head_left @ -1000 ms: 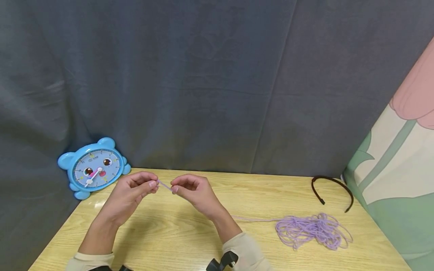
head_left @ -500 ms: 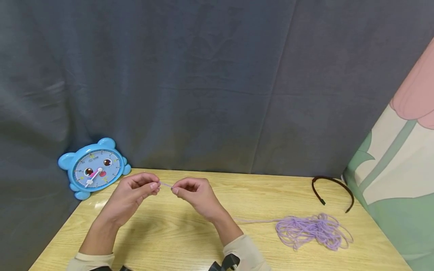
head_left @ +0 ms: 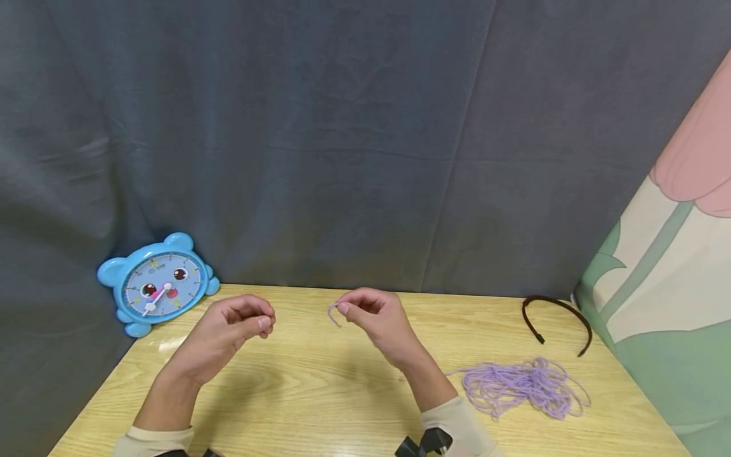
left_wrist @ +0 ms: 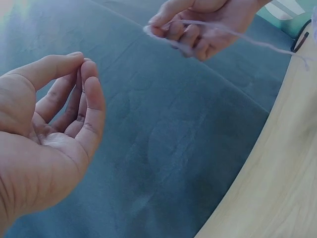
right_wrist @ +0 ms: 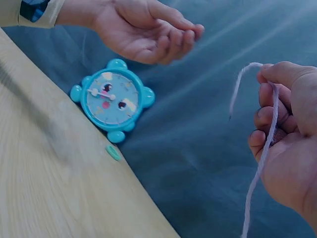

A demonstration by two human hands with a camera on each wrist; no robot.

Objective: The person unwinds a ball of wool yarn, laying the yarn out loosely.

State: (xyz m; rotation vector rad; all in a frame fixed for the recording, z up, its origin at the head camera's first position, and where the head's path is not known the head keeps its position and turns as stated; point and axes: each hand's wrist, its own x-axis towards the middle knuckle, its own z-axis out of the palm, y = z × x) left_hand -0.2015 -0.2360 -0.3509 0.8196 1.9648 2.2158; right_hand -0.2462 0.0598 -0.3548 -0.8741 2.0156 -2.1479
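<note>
Lilac yarn (right_wrist: 260, 163) is pinched between the thumb and index finger of my right hand (head_left: 381, 325). Its short free end (head_left: 330, 313) curls out past the fingertips, while the strand runs back across the palm in the right wrist view. To the left, apart from the yarn, my left hand (head_left: 225, 333) is raised with its fingers loosely bent and the thumb close to the fingertips. Nothing shows between them in the left wrist view. On the table at the right lies the tangled heap of the same yarn (head_left: 522, 387).
A blue animal-shaped clock (head_left: 165, 285) leans against the dark curtain (head_left: 342, 158) at the back left. The black headband (head_left: 559, 303) lies at the back right of the wooden table (head_left: 297, 387). A small green oval piece (right_wrist: 113, 152) appears near the clock.
Earlier both hands held the yarn end stretched between them. My left hand has let go of it, and my right hand has moved to the right with the yarn.
</note>
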